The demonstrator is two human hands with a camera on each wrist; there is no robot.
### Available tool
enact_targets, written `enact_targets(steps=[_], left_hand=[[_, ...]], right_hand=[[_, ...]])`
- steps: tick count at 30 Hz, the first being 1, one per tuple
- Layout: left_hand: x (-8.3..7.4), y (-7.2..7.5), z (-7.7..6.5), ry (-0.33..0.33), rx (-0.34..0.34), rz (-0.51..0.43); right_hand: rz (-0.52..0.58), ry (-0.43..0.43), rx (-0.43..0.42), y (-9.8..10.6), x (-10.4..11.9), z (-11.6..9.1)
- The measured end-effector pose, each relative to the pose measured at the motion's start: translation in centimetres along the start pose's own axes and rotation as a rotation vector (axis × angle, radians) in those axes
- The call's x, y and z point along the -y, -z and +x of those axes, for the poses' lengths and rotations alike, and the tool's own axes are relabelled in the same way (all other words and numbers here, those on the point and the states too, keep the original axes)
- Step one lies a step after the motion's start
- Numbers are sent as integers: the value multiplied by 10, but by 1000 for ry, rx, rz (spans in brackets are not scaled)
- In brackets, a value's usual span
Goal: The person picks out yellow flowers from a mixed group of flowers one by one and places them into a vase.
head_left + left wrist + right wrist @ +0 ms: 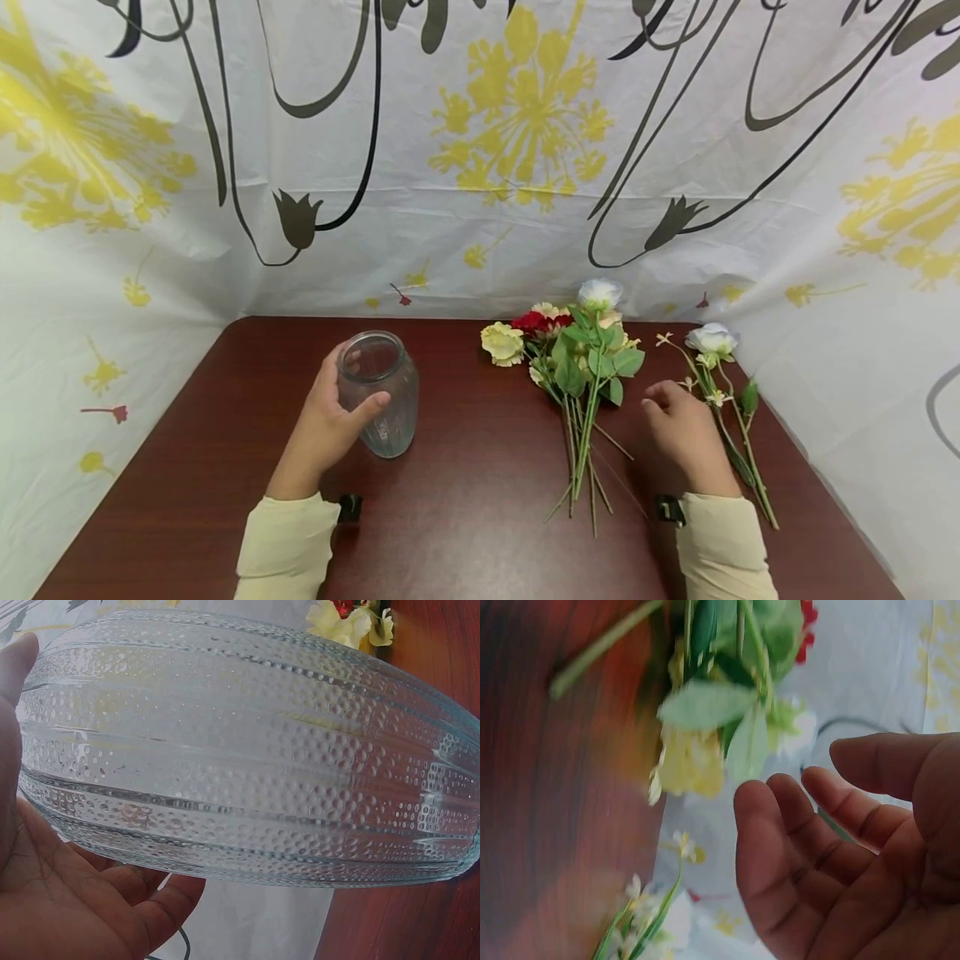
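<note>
at the bench's left, the glass vase is roughly upright, mouth up, long axis near vertical, gripped by the fingers of the left hand. the right hand, fingers loosely bent and holding nothing, is right of the flower bunch.

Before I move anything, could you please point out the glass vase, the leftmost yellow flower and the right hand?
Glass vase [400,404], head view: on its side wall.
Yellow flower [502,344], head view: on its petals.
Right hand [686,429], head view: on its back.
</note>
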State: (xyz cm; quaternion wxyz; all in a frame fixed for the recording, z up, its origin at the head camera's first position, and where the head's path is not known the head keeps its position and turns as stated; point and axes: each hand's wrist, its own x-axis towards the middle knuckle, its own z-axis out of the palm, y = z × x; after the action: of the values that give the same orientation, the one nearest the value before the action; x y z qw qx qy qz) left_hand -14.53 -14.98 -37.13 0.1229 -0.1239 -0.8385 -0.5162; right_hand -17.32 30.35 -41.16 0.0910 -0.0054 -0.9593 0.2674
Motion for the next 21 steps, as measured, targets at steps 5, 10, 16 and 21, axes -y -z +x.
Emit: enact_targets(steps=[5,10,16,21], left_hand=[[0,-1,-1,-1,-2,6],[0,-1,0,-6,-2,4],[1,0,0,-8,-3,4],[2,0,1,-20,-7,-6]], right_hand=[[24,-12,51,-11,19,-2],[28,-5,70,-23,30,0],[53,-14,98,-41,36,4],[77,-73,105,-51,38,6]])
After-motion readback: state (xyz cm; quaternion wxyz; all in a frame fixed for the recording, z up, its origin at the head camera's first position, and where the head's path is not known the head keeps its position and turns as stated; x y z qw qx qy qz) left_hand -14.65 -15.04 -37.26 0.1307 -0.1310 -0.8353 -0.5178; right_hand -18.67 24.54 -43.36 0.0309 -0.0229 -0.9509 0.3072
